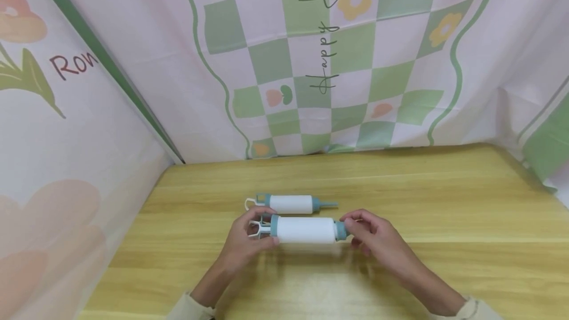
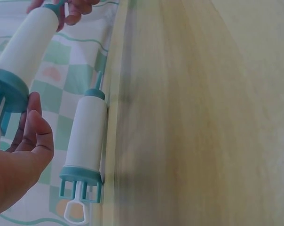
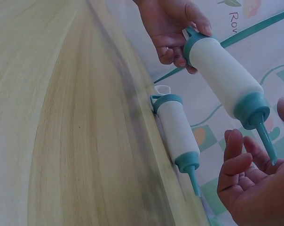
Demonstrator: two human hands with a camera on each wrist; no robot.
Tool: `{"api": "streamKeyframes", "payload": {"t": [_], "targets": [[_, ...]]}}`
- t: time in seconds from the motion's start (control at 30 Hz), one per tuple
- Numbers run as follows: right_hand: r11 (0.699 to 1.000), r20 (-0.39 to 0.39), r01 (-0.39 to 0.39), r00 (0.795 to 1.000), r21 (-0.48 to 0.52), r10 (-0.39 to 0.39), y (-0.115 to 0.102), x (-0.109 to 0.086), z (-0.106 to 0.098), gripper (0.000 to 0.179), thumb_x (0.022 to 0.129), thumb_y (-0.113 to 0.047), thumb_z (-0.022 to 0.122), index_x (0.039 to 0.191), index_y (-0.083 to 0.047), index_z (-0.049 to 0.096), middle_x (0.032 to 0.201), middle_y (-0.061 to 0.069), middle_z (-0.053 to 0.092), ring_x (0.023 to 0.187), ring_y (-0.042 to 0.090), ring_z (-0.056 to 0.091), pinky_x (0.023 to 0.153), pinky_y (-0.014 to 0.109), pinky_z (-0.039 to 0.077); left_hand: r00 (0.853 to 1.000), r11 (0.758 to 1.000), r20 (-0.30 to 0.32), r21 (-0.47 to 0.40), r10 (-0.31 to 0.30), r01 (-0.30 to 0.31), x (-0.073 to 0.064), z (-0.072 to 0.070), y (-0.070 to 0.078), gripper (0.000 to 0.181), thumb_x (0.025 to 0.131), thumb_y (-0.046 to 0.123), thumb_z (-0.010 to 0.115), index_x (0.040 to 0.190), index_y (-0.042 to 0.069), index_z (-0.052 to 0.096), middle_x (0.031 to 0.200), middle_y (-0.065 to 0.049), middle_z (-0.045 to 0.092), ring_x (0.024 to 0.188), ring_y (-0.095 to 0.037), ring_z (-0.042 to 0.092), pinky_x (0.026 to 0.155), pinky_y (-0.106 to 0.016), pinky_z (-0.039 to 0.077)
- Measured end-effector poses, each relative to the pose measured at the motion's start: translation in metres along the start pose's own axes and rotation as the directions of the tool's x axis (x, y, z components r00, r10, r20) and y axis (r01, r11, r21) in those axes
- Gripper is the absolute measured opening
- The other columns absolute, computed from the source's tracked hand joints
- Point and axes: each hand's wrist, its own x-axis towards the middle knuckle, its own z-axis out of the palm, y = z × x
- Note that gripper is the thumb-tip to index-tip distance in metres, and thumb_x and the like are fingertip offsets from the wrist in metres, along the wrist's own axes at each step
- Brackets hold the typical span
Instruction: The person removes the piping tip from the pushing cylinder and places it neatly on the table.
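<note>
A large white syringe [image 1: 304, 230] with teal ends lies level in my left hand [image 1: 241, 246]. That hand grips its teal collar [image 2: 10, 89], thumb and fingers on opposite sides, near the white looped plunger handle [image 1: 260, 228]. At the other end, my right hand [image 1: 384, 241] is loosely curved about the teal nozzle [image 3: 265, 141]. In the right wrist view, gaps show between its fingertips and the nozzle and cap. A second, similar syringe [image 1: 291, 204] lies just beyond, its nozzle pointing right and its plunger loop left.
Both syringes are over a wood-grain table [image 1: 435, 211]. A printed curtain [image 1: 311, 127] with green checks and flowers hangs along the back edge. Another printed cloth [image 1: 111, 162] hangs on the left side.
</note>
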Motion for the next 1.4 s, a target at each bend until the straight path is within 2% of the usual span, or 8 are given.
{"api": "streamKeyframes", "payload": {"t": [0.17, 0.43, 0.53, 0.8, 1.23, 1.4], "targets": [[0.999, 0.011, -0.040, 0.999, 0.026, 0.040, -0.0027, 0.0006, -0.0003, 0.045, 0.106, -0.039, 0.049, 0.119, 0.002, 0.059, 0.090, 0.013, 0.066, 0.073, 0.024, 0.059, 0.058, 0.025, 0.043, 1.000, 1.000, 0.003, 0.002, -0.002, 0.002, -0.0003, -0.0001, 0.0007, 0.050, 0.075, 0.005, 0.078, 0.122, 0.004, 0.061, 0.113, -0.019, 0.056, 0.094, -0.030, 0.061, 0.082, -0.041, 0.057], [0.997, 0.019, -0.073, 0.997, 0.039, 0.072, -0.0048, 0.0011, 0.0005, 0.047, 0.105, -0.043, 0.048, 0.111, 0.002, 0.060, 0.079, 0.012, 0.066, 0.062, 0.018, 0.056, 0.054, 0.023, 0.038, 1.000, 1.000, 0.002, 0.003, -0.004, 0.004, -0.0005, 0.0002, 0.0019, 0.050, 0.074, 0.005, 0.078, 0.121, 0.004, 0.061, 0.113, -0.019, 0.056, 0.094, -0.029, 0.061, 0.082, -0.041, 0.057], [0.997, 0.030, -0.062, 0.998, 0.043, 0.061, -0.0047, 0.0010, 0.0000, 0.045, 0.105, -0.041, 0.049, 0.109, 0.003, 0.059, 0.079, 0.013, 0.066, 0.061, 0.017, 0.056, 0.053, 0.023, 0.038, 1.000, 1.000, 0.002, 0.004, -0.003, 0.003, -0.0002, 0.0003, 0.0018, 0.050, 0.074, 0.006, 0.078, 0.121, 0.004, 0.061, 0.113, -0.018, 0.056, 0.094, -0.029, 0.061, 0.082, -0.041, 0.056], [0.995, 0.073, -0.055, 0.996, 0.079, 0.050, -0.0039, 0.0009, -0.0016, 0.043, 0.104, -0.039, 0.054, 0.105, 0.004, 0.061, 0.079, 0.012, 0.065, 0.061, 0.016, 0.055, 0.058, 0.028, 0.051, 1.000, 1.000, 0.007, 0.002, 0.000, 0.000, -0.0002, 0.0005, 0.0013, 0.051, 0.074, 0.005, 0.078, 0.122, 0.004, 0.061, 0.114, -0.019, 0.056, 0.094, -0.030, 0.061, 0.083, -0.041, 0.057], [0.997, 0.067, -0.023, 0.998, 0.075, 0.018, -0.0019, 0.0009, -0.0002, 0.035, 0.100, -0.027, 0.062, 0.110, 0.006, 0.061, 0.083, 0.015, 0.069, 0.064, 0.017, 0.057, 0.058, 0.027, 0.049, 1.000, 1.000, 0.005, 0.019, -0.001, 0.001, -0.0008, 0.0004, -0.0004, 0.052, 0.074, 0.003, 0.078, 0.123, 0.001, 0.060, 0.113, -0.019, 0.056, 0.092, -0.029, 0.061, 0.081, -0.039, 0.057], [0.999, 0.060, -0.023, 0.998, 0.034, 0.021, -0.0025, 0.0009, -0.0004, 0.036, 0.100, -0.027, 0.063, 0.115, 0.005, 0.061, 0.088, 0.013, 0.069, 0.069, 0.019, 0.057, 0.057, 0.025, 0.044, 1.000, 1.000, 0.014, 0.015, -0.003, 0.003, -0.0014, -0.0006, -0.0007, 0.051, 0.075, 0.006, 0.078, 0.123, 0.002, 0.059, 0.114, -0.021, 0.055, 0.093, -0.029, 0.060, 0.083, -0.040, 0.057]]}}
